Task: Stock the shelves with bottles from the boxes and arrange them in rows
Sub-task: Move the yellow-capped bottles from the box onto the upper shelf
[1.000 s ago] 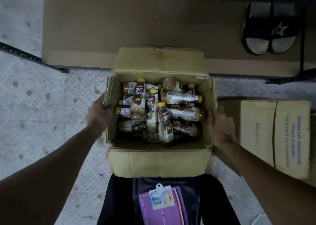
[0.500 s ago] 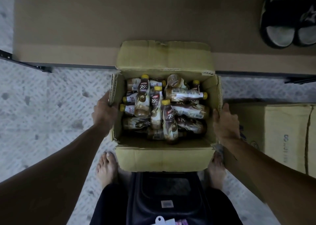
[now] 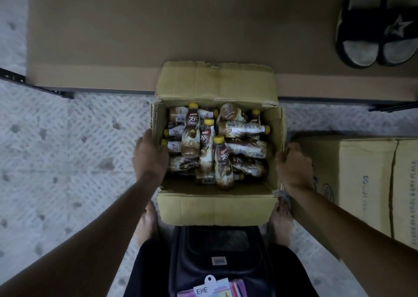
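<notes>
Stretching across the top is the cardboard-lined shelf point(image 3: 113, 36), and just below it, its far side overlapping the shelf's front edge, sits the open box point(image 3: 214, 208), between two bare feet point(image 3: 147, 224). At the box's left wall the left hand point(image 3: 149, 156) grips with fingers curled at the rim, while the right hand point(image 3: 294, 167) grips the right wall with knuckles bent around its edge. Inside the box, yellow-capped bottles point(image 3: 192, 136) lie jumbled in a heap.
</notes>
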